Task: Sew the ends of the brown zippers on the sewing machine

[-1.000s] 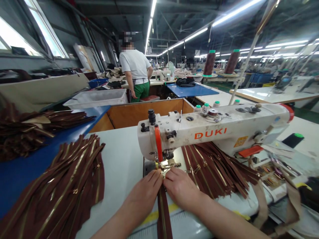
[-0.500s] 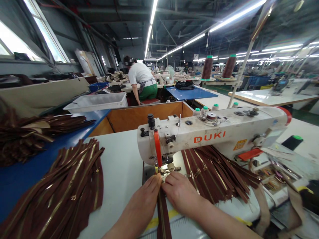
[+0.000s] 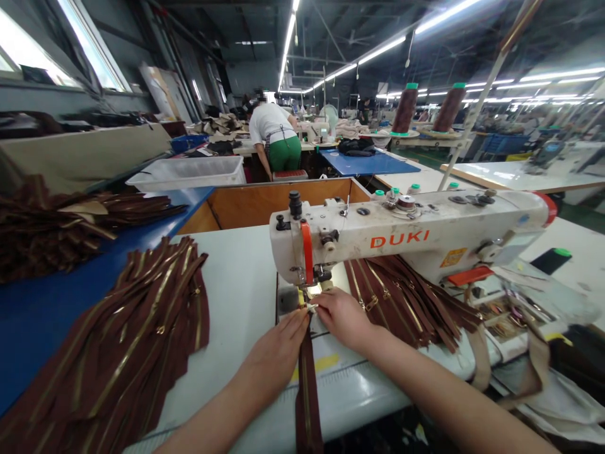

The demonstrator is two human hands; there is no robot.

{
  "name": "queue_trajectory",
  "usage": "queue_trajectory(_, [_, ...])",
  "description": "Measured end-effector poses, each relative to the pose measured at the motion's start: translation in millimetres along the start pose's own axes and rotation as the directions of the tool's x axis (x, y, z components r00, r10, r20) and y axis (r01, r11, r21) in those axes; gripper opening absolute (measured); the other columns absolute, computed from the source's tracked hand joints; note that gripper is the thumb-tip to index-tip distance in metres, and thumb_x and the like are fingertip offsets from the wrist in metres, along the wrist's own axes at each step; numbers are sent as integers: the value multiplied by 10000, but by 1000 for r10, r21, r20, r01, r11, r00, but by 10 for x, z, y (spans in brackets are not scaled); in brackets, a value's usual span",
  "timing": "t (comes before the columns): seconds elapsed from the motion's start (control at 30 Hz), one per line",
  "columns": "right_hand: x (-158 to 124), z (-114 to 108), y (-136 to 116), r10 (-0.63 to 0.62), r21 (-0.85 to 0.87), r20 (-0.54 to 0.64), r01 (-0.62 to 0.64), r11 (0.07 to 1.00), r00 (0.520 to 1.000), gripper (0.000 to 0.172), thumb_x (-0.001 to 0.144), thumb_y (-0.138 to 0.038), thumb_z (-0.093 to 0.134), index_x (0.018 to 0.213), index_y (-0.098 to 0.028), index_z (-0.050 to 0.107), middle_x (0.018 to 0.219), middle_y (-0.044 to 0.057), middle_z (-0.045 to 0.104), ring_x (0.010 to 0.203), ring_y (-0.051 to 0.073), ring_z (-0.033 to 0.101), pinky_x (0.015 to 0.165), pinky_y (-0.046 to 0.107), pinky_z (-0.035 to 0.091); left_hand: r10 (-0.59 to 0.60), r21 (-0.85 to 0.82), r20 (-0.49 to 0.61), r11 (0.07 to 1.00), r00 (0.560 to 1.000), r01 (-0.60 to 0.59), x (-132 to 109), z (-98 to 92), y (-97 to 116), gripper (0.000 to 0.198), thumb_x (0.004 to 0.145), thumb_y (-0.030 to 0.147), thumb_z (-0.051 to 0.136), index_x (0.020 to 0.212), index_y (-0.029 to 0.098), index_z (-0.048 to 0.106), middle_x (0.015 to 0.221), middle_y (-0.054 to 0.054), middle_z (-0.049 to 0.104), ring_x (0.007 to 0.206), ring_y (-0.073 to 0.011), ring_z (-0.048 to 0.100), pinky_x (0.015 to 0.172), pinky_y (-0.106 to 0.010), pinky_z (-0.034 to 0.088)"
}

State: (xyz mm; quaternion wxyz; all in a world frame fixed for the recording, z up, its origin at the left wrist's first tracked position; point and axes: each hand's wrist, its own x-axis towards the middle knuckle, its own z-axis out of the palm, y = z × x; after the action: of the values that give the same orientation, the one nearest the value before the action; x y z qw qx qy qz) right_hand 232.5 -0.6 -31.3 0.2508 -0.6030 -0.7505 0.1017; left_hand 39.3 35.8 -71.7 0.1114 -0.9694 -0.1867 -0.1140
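Observation:
A brown zipper (image 3: 307, 384) with gold teeth runs from the table's front edge up to the needle of a white DUKI sewing machine (image 3: 411, 236). My left hand (image 3: 278, 347) lies on the zipper's left side, fingers stretched flat and pressing the tape down. My right hand (image 3: 343, 315) pinches the zipper's top end at the presser foot, fingertips together.
A fan of brown zippers (image 3: 127, 340) lies on the table at left, another pile (image 3: 57, 230) on the blue board behind it. More zippers (image 3: 411, 302) lie under the machine arm. A wooden bin (image 3: 265, 202) stands behind. A person in green trousers (image 3: 276, 142) bends over far off.
Both hands have slid forward along the zipper toward the needle, and the right fingers have closed at the presser foot. The camera has tipped slightly; the far person has bent over.

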Motion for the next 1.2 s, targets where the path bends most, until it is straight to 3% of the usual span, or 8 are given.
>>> queue_trajectory(0.1, [74, 5, -33, 37, -53, 70, -33, 998, 997, 186, 901, -172, 490, 955, -200, 665, 936, 53, 683, 862, 168, 616, 730, 251, 419, 0, -23, 3, 1000, 1000, 0, -8, -22, 27, 581, 775, 7, 311, 1350, 51, 388, 1342, -186, 517, 1264, -250, 471, 1005, -413, 442])
queue_trajectory(0.27, [131, 33, -63, 60, -86, 118, -50, 995, 991, 191, 905, -198, 482, 953, -224, 665, 943, 34, 699, 838, 164, 634, 689, 246, 406, 14, 12, 24, 1000, 1000, -15, 19, -87, 58, 528, 770, 9, 316, 1276, 16, 466, 1293, -193, 556, 1224, -263, 510, 985, -398, 453])
queue_trajectory(0.53, [168, 33, -97, 93, -206, 149, -61, 977, 984, 215, 937, -252, 436, 905, -209, 644, 887, 46, 701, 789, 170, 645, 637, 245, 401, -1, -6, 39, 1000, 999, 1, 53, -137, 64, 509, 773, 17, 324, 1258, 11, 480, 1282, -202, 558, 1217, -266, 509, 999, -404, 431])
queue_trajectory(0.73, [185, 54, -123, 78, -302, 144, -31, 953, 986, 250, 948, -215, 371, 876, -178, 608, 841, 80, 686, 742, 190, 657, 604, 259, 424, 63, 1, 38, 998, 997, -63, 63, -158, 22, 503, 786, 26, 329, 1269, 43, 471, 1312, -178, 541, 1240, -250, 490, 1009, -388, 425])
queue_trajectory(1.03, [154, 87, -123, 112, -260, 93, -84, 962, 989, 241, 957, -226, 385, 908, -182, 617, 869, 72, 672, 767, 191, 637, 655, 276, 451, 68, -9, 53, 998, 996, -68, 72, -164, -4, 477, 798, 35, 329, 1244, 41, 498, 1292, -185, 560, 1232, -248, 503, 1000, -388, 438])
queue_trajectory(1.1, [70, 73, -102, 82, -184, 38, -74, 980, 996, 204, 949, -206, 421, 958, -182, 623, 912, 63, 663, 843, 182, 615, 717, 273, 453, 61, 11, 65, 998, 996, -62, 84, -174, -3, 471, 807, 36, 321, 1242, 34, 502, 1292, -185, 560, 1226, -251, 508, 995, -384, 441])
queue_trajectory(1.2, [-111, 28, -74, -48, -112, -12, 46, 993, 999, 180, 927, -156, 467, 969, -167, 642, 934, 66, 643, 916, 180, 562, 799, 278, 442, 50, 34, 65, 998, 997, -52, 111, -186, -8, 466, 822, 28, 304, 1244, 24, 502, 1287, -182, 567, 1216, -247, 516, 987, -382, 448])
